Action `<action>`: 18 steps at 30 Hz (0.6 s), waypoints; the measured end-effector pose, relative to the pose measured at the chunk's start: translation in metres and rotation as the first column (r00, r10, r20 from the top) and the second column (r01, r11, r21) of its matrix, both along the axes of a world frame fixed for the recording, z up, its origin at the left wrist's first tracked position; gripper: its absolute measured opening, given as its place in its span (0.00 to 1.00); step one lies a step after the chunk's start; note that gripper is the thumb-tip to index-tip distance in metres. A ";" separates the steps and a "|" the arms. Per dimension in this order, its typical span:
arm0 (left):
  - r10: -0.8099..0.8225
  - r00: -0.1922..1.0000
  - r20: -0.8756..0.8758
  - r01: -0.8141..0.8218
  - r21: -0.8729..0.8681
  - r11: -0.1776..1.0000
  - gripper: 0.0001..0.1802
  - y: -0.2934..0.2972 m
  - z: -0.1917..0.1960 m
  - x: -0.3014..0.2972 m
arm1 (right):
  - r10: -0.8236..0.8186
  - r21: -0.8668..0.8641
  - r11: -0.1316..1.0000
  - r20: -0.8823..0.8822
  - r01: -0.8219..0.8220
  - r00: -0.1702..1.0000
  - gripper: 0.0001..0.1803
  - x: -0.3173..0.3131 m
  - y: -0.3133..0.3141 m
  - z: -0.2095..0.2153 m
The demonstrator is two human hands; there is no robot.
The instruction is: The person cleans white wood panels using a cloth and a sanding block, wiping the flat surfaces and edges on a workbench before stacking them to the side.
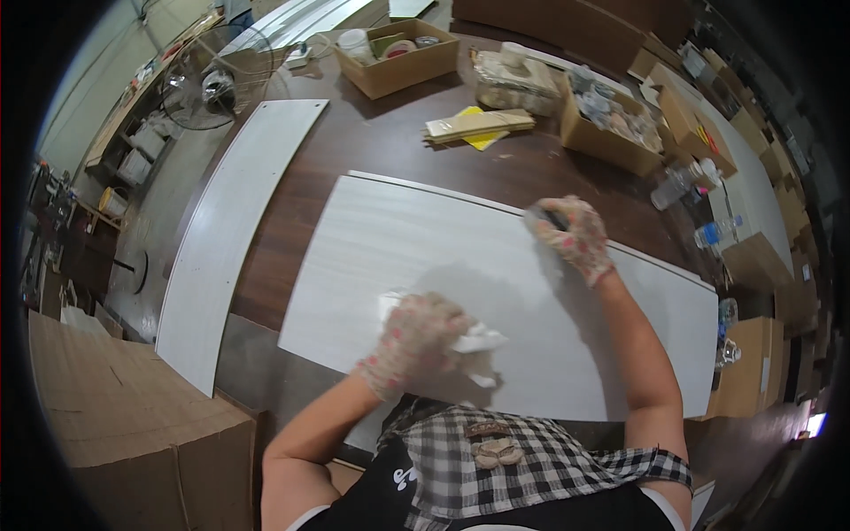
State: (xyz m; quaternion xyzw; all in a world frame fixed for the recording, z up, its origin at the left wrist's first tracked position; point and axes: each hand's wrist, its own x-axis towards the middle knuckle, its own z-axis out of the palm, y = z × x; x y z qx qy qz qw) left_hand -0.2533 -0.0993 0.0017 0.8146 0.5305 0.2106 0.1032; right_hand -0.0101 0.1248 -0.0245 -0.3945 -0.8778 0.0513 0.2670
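Observation:
A wide white panel [372, 248] with a faint grain lies flat before me on a dark brown table. My left hand [416, 341], in a patterned work glove, is closed on a crumpled white cloth [478, 341] over the panel's near middle. At the panel's far edge is my right hand [577, 237], gloved the same way. Its fingers are wrapped round a small grey and dark thing [544, 218], blurred and partly hidden, whose kind I cannot make out.
A narrow white board [232, 221] lies to the left. Farther back are a cardboard box of jars and tape [398, 75], thin wooden strips [478, 125] on yellow paper and a box of crumpled plastic [611, 133]. Bottles [717, 232] stand right; a fan [212, 84] is far left.

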 end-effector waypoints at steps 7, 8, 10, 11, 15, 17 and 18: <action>-0.014 0.996 0.083 0.015 -0.015 1.000 0.19 0.009 -0.032 0.020 | 0.252 0.164 0.959 -0.119 -0.231 0.960 0.18 -0.266 -0.007 -0.039; -0.015 0.996 0.090 0.016 -0.014 1.000 0.19 0.010 -0.030 0.020 | 0.271 0.048 0.962 -0.113 -0.267 0.956 0.17 -0.277 0.001 -0.037; -0.014 0.984 0.177 0.022 -0.043 0.999 0.19 0.009 -0.031 0.017 | 0.325 0.074 0.945 -0.088 -0.319 0.942 0.17 -0.274 0.001 -0.037; -0.008 0.975 0.220 0.016 -0.036 0.999 0.20 0.007 -0.033 0.015 | 0.359 0.224 0.914 -0.062 -0.337 0.931 0.17 -0.249 -0.002 -0.032; -0.023 0.967 0.252 0.040 -0.063 0.997 0.20 0.006 -0.039 0.016 | 0.237 0.231 0.946 -0.022 -0.226 0.971 0.19 -0.207 0.009 -0.042; -0.056 0.977 0.204 0.071 -0.067 0.995 0.20 0.011 -0.031 0.012 | 0.340 0.482 0.843 -0.134 -0.239 0.931 0.17 -0.237 0.000 -0.035; -0.074 0.986 0.151 0.085 -0.068 0.994 0.20 0.014 -0.028 0.013 | 0.325 0.412 0.874 -0.104 -0.257 0.940 0.15 -0.255 0.002 -0.037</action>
